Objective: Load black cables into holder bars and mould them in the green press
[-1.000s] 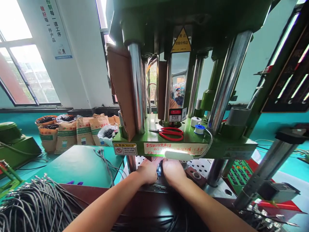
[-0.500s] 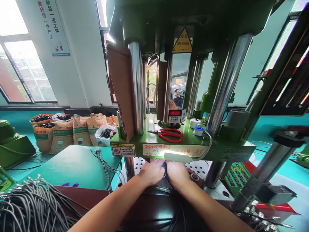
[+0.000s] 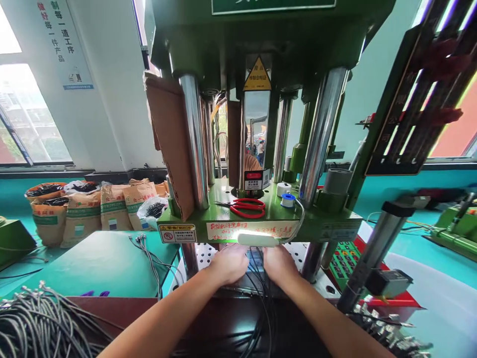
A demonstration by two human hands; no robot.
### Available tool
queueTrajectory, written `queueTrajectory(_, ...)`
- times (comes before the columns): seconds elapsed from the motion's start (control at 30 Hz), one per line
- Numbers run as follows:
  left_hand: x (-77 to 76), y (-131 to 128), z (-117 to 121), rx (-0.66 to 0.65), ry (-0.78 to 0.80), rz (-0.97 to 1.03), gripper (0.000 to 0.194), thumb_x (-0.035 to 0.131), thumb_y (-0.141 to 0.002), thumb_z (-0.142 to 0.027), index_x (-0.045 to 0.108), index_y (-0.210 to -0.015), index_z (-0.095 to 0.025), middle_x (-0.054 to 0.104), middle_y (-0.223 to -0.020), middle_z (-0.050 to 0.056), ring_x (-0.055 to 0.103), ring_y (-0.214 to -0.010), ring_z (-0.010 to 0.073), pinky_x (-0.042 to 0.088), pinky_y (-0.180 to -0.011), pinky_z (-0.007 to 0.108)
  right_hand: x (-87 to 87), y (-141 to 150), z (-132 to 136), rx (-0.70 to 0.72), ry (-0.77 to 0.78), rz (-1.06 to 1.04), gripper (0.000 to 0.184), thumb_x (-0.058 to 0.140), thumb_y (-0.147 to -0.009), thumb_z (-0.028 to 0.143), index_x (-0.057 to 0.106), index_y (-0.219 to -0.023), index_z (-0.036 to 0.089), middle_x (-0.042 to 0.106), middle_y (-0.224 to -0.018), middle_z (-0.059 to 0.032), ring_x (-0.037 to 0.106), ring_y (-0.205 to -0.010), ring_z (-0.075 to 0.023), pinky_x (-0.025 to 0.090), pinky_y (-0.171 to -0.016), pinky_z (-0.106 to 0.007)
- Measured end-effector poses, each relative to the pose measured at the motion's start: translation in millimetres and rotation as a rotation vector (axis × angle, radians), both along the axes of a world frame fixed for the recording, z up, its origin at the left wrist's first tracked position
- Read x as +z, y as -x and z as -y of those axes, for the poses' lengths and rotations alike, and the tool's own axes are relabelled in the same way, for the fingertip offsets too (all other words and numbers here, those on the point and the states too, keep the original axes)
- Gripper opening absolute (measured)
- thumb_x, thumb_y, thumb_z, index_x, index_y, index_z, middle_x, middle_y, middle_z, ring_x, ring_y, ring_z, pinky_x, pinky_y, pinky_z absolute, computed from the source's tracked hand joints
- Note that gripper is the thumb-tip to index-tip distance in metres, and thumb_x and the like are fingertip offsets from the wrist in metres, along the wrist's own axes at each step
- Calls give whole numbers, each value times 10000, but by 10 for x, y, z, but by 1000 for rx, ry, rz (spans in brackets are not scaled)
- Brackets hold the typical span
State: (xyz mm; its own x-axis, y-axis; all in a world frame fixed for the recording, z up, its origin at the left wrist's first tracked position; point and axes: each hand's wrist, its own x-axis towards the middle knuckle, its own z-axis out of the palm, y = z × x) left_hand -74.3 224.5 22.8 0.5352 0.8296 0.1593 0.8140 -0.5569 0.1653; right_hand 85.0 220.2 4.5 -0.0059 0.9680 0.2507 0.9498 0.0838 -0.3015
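Note:
Under the front edge of a green press [image 3: 335, 219], my left hand [image 3: 230, 263] is curled closed at the left side of a dark metal plate [image 3: 244, 284]. My right hand [image 3: 279, 262] is closed in a similar way at the plate's right side. What lies inside either fist is hidden. Several black cables [image 3: 260, 278] come out between the two hands and hang down toward me. A lit white lamp [image 3: 258, 240] on a bendable metal neck covers part of the view just above my hands.
Red-handled scissors [image 3: 248, 208] and a blue-and-white tape spool [image 3: 287, 200] lie on the press ledge. A large cable bundle [image 3: 44, 323] sits at left, near a green table [image 3: 108, 263]. Metal-ended cables [image 3: 391, 330] lie at right. Steel columns [image 3: 325, 134] flank the work area.
My hands have moved apart, and several cables now show between them. The head view has shifted, so the press sits further left in the picture.

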Motion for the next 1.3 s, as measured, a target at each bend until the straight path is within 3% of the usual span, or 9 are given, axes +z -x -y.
queueTrajectory(0.1,27,-195,48,-54,-19,-11,369,333,-868,-272,562,-1146,-193,629,-1180,86,573,-1090,249,414,-962,402,-16,-140,55,-7,11,9,326,360,-895,141,670,-994,122,678,-1034,-167,624,-975,-240,426,-799,-305)
queueTrajectory(0.27,-5,-354,14,-36,-20,-21,373,323,-876,-281,570,-1130,-161,646,-1141,117,597,-1058,263,432,-938,412,-28,-68,46,31,43,9,316,380,-877,179,669,-1005,158,693,-1030,-130,629,-955,-241,419,-769,-299)
queueTrajectory(0.5,9,-286,-92,27,46,-30,396,293,-881,-277,581,-1130,-167,639,-1162,107,602,-1047,249,463,-901,376,-40,-40,-20,45,92,10,331,423,-849,153,681,-1056,141,688,-1062,-161,593,-1045,-240,382,-882,-296)
queueTrajectory(0.77,-45,-295,-144,38,101,-44,394,307,-872,-287,632,-1052,-155,658,-1113,121,606,-1023,259,461,-905,380,-103,-59,-159,25,160,27,384,364,-890,205,694,-1083,168,719,-977,-143,624,-974,-252,402,-852,-306)
queueTrajectory(0.9,11,-251,-71,34,42,-12,374,358,-857,-279,594,-1130,-184,642,-1157,85,581,-1073,233,446,-939,348,-13,-96,-74,52,118,67,319,439,-864,210,699,-1042,161,707,-992,-147,619,-971,-263,404,-855,-324)
queueTrajectory(1.03,-1,-64,64,112,-39,9,392,330,-859,-211,574,-1158,-144,611,-1205,118,533,-1149,236,388,-1012,376,72,-110,71,92,15,91,359,394,-917,303,690,-1047,147,659,-1106,-157,547,-1092,-284,359,-948,-363)
queueTrajectory(1.17,-104,88,142,161,-48,1,482,315,-873,-219,469,-1322,-134,479,-1387,120,410,-1292,239,319,-1076,415,18,1,171,164,-33,90,445,390,-925,424,606,-1219,168,569,-1274,-130,460,-1209,-261,296,-1035,-340)
queueTrajectory(1.3,-167,61,159,169,-25,-10,515,300,-894,-264,419,-1378,-135,439,-1425,111,363,-1333,240,250,-1116,442,-49,124,202,182,-34,99,469,384,-930,396,545,-1296,150,550,-1301,-147,422,-1256,-271,240,-1076,-390)
